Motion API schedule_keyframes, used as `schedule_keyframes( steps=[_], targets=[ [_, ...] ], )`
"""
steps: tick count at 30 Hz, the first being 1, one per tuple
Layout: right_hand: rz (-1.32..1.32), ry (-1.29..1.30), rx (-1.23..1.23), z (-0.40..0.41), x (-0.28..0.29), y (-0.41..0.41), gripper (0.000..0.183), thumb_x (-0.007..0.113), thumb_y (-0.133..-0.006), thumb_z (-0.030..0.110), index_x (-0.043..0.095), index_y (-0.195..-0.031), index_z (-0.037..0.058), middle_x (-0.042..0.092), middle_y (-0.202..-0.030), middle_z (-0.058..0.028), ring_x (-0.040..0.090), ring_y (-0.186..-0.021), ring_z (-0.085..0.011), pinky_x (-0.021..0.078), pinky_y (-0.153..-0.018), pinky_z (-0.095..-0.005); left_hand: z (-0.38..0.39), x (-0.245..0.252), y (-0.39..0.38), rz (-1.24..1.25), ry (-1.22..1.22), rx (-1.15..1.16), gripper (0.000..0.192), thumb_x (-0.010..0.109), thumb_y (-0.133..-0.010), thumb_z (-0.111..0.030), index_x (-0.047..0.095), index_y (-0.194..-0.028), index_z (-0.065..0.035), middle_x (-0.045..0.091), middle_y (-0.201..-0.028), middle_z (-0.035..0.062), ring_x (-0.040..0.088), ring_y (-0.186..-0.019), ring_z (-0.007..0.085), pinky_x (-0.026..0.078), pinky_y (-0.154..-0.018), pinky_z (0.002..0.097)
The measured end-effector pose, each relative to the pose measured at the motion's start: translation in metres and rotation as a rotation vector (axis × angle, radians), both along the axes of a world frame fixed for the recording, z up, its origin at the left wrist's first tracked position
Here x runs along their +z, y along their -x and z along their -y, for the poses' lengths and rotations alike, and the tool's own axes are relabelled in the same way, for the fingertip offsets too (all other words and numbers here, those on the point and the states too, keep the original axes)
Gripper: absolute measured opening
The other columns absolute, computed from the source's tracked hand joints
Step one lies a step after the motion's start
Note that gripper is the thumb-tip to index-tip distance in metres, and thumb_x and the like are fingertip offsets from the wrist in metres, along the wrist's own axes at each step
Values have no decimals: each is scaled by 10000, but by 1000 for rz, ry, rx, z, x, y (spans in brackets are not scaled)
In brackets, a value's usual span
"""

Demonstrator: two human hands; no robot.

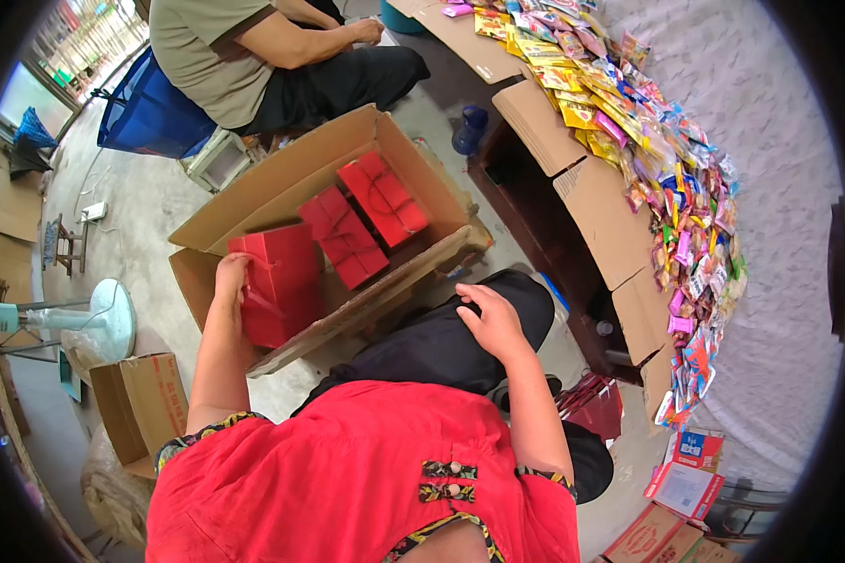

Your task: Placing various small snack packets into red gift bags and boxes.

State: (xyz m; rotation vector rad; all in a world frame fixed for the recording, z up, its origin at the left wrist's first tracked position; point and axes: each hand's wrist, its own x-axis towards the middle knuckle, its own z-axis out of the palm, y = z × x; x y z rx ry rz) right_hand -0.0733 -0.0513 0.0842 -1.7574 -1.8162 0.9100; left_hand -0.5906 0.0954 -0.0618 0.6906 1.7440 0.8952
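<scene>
My left hand (234,273) grips a red paper gift bag (285,292) by its upper left edge, near the cord handles. That bag sits at the near left end of a large open cardboard box (267,197). Two more red bags, one darker (345,238) and one brighter (384,200), lie side by side farther into the box, with cords across them. My right hand (491,318) hovers over or rests on my dark trouser leg (422,352); contact is unclear. Its fingers are apart and nothing is in it.
Many wrapped snacks (683,211) line the cloth-covered table (781,281) along cardboard flaps (598,225) on my right. Another person (218,63) sits beyond the box. A blue bag (148,112), pale fan stand (109,317) and small carton (141,401) stand left. Folded red bags (595,408) lie right.
</scene>
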Motion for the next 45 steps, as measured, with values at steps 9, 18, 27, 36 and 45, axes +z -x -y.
schedule_keyframes(
  steps=[9, 18, 27, 36, 45],
  targets=[
    [102, -40, 44, 0, 2, 5, 350, 717, -880, 163, 685, -1213, 58, 695, -1207, -126, 630, -1168, -331, 504, -1001, -419, 19, -60, 7, 274, 337, 276, 181, 510, -1018, -223, 505, -843, -177, 411, -563, -38, 345, -437, 143, 328, -477, 350],
    [108, -77, 40, 2, 0, 6, 328, 713, -878, 158, 694, -1187, 50, 700, -1186, -139, 634, -1154, -340, 507, -992, -427, -21, -66, -68, 311, 216, 281, 172, 472, -1031, -216, 479, -867, -166, 408, -610, -15, 361, -472, 141, 301, -440, 352],
    [129, -118, 26, -4, -3, 9, 311, 720, -869, 150, 701, -1163, 54, 706, -1162, -128, 643, -1131, -334, 516, -972, -429, -15, -84, -81, 66, 102, -113, 511, 657, -977, -322, 501, -1386, -58, 664, -972, 97, 653, -779, 219, 570, -702, 374],
    [176, -127, 56, -12, -1, 15, 297, 725, -863, 162, 704, -1142, 64, 709, -1151, -113, 651, -1107, -321, 528, -941, -430, 25, -63, -96, -980, 60, -225, 481, 709, -913, -324, 615, -1300, -53, 605, -1301, 238, 547, -1256, 422, 465, -1041, 491],
    [198, -141, 62, -14, 7, 21, 298, 729, -862, 173, 704, -1140, 70, 711, -1136, -108, 655, -1091, -315, 532, -928, -425, 1, -80, -177, -246, 82, -1267, 475, 487, -1036, -453, 717, -1080, -40, 730, -1088, 191, 690, -1043, 367, 526, -902, 466]
  ],
)
